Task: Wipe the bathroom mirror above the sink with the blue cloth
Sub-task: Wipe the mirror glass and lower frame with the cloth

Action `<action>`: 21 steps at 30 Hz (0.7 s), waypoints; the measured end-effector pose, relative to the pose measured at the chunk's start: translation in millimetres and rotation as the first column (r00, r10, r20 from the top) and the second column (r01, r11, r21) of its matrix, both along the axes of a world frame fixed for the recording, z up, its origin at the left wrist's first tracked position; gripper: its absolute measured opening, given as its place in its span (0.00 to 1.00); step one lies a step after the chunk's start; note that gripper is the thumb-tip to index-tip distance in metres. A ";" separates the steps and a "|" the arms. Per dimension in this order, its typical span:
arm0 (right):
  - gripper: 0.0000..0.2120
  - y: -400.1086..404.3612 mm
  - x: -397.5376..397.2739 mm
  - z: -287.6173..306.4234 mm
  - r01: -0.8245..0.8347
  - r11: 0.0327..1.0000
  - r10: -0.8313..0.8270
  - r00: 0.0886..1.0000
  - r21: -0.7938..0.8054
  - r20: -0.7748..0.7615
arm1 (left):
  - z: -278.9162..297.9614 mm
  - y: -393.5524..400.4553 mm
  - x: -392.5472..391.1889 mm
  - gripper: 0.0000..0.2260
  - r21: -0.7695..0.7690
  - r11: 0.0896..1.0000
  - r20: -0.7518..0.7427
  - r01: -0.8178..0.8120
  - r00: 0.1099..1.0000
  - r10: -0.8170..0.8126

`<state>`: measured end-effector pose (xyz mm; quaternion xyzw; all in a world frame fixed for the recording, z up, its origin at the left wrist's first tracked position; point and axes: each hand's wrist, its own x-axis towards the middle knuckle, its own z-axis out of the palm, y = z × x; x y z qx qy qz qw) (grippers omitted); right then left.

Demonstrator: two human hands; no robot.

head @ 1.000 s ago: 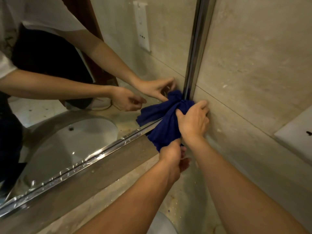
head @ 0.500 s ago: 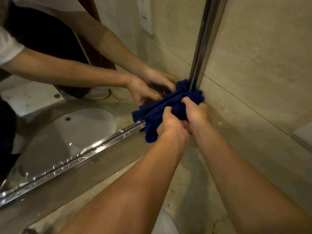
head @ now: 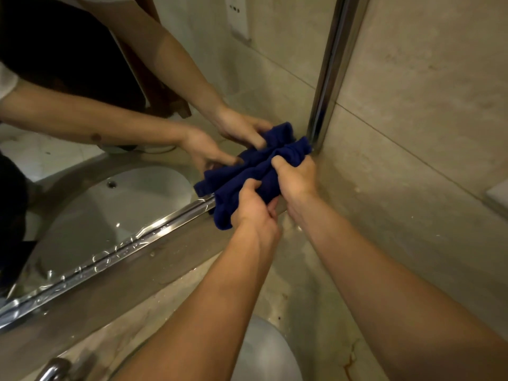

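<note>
The dark blue cloth (head: 248,185) is bunched up at the bottom right corner of the mirror (head: 132,188), against its shiny metal frame (head: 137,240). My left hand (head: 254,213) grips the lower part of the cloth with curled fingers. My right hand (head: 297,177) grips its upper right part, close to the corner where the frame's upright strip (head: 330,72) meets the wall. The glass shows the reflection of both my arms, the cloth and the basin.
A beige tiled wall (head: 412,119) stands to the right of the mirror. Below lie the wet stone counter (head: 302,270), the white sink (head: 266,353) and a chrome tap (head: 53,369) at the bottom left. A white fitting (head: 499,195) sticks out at the right edge.
My left hand rose from below the cloth and took hold of it beside my right hand. The cloth is now stretched between both hands along the mirror's bottom corner.
</note>
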<state>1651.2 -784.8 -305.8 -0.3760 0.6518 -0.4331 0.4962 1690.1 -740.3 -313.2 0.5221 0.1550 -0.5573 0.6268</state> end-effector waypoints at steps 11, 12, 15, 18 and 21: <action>0.19 -29.6 -40.1 8.5 0.081 0.993 -0.091 0.987 0.083 0.131 | 19.0 -33.4 -24.1 0.12 0.076 0.969 -0.001 0.234 0.972 -0.234; 0.18 -29.9 -40.5 9.0 0.083 0.993 -0.093 0.988 0.084 0.123 | 18.3 -36.3 -26.4 0.10 0.114 0.969 0.010 0.217 0.976 -0.220; 0.17 -28.1 -36.6 5.3 0.088 0.996 -0.090 0.995 0.032 0.048 | 19.9 -31.4 -28.6 0.08 0.122 0.978 0.007 0.169 0.985 -0.171; 0.19 -23.1 -31.9 4.5 0.062 0.998 -0.061 0.998 0.005 -0.023 | 22.4 -21.2 -28.9 0.11 0.030 0.996 -0.045 0.083 0.996 -0.082; 0.13 -12.8 -26.5 2.6 -0.010 1.000 0.010 1.000 -0.001 -0.020 | 19.1 -8.4 -19.2 0.06 0.060 0.994 -0.024 0.088 0.996 -0.086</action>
